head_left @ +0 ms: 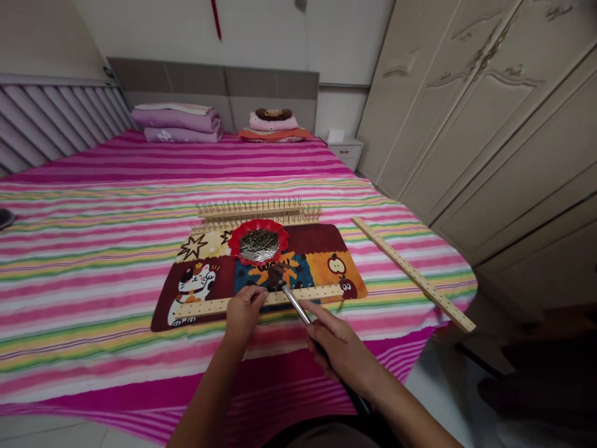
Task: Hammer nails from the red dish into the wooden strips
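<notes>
A wooden strip with a row of holes [205, 305] lies across a colourful cat-print mat [317, 249] on the bed. My left hand [243, 311] rests on the strip with its fingertips pinched together, probably on a nail too small to make out. My right hand [336, 345] grips the dark handle of a hammer [286, 291], whose head hovers just above the strip beside my left fingers. A red scalloped dish full of nails [259, 244] sits on the mat behind the hammer head.
Wooden strips studded with upright nails [261, 211] lie behind the dish. Another long holed strip [410, 270] lies diagonally near the bed's right edge. Folded bedding [180, 121] is at the headboard. A wardrobe [489, 124] stands to the right.
</notes>
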`<state>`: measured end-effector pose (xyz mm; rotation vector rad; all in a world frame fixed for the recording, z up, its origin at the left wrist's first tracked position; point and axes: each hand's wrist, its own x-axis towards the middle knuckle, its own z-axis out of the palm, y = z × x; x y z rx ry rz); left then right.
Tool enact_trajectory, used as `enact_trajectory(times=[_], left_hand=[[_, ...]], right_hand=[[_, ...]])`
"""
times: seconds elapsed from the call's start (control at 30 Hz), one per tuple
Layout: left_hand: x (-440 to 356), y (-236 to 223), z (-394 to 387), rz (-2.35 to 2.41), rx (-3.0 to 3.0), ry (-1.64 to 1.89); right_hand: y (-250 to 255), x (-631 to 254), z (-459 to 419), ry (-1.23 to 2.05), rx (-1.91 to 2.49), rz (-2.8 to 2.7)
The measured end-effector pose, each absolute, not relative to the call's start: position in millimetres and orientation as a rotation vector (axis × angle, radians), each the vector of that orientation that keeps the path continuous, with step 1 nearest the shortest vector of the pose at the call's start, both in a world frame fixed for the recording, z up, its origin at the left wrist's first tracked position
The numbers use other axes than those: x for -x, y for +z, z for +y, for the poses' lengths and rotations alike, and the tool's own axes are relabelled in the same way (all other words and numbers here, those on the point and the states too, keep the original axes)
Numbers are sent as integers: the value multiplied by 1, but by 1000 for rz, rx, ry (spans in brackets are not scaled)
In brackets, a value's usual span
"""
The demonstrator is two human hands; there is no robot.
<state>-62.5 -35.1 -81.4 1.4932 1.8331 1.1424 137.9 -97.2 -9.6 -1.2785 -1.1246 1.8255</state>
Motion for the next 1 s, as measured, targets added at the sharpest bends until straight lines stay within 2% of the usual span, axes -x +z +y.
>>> enact_trajectory(times=[0.4,0.63,0.7,0.9,1.0], left_hand=[[61,-88,-36,1824,-1582,1136],[63,-90,-37,1857,-1584,1119],[63,-89,-37,1835,-1555,1134],[62,-85,-36,1815,-1523,1160],[68,-85,-36,1780,-1479,1149]], right_hand=[[-20,-128,-92,1561,1215,-1485],[-15,-131,-92,1627,1236,-1418],[-19,-139,-89,1521,1262,-1351],[-63,-189,-57,861,1476,-1259],[-99,-208,-49,776,1514,-1123]])
